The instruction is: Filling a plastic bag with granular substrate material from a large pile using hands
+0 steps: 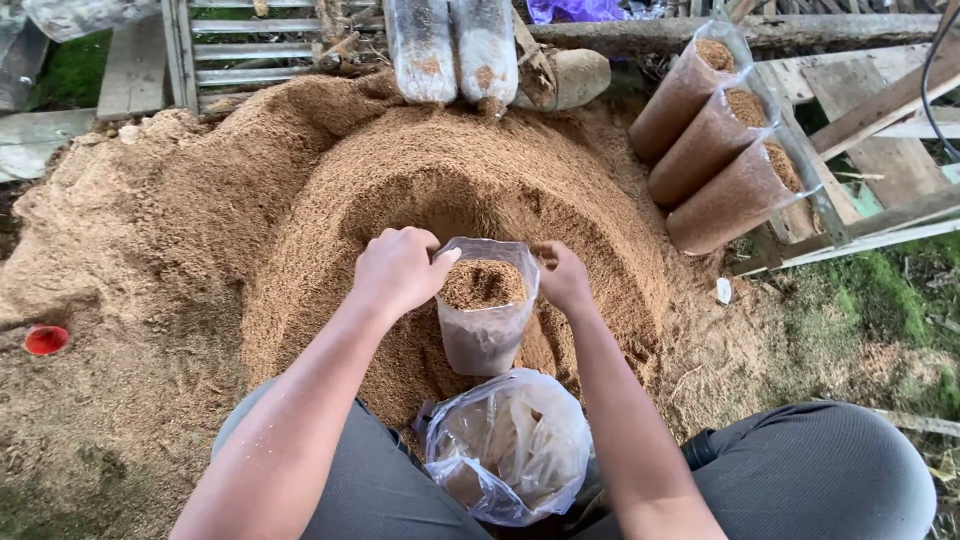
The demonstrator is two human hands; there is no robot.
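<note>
Centre of frame: the left hand (398,270) and right hand (562,277) pinch opposite sides of the rim of a small clear bag (485,310), fingers closed on the plastic; the bag stands upright, filled with sawdust, on the sawdust heap (300,200). Likely risk: the thin rim slips from either grip, or the soft heap gives way, and the bag tips and spills. Below it lies a bundle of empty bags (510,445); upper right, three filled bags (715,150) lean on wooden planks (880,110); outdoor ground, grass at lower right
</note>
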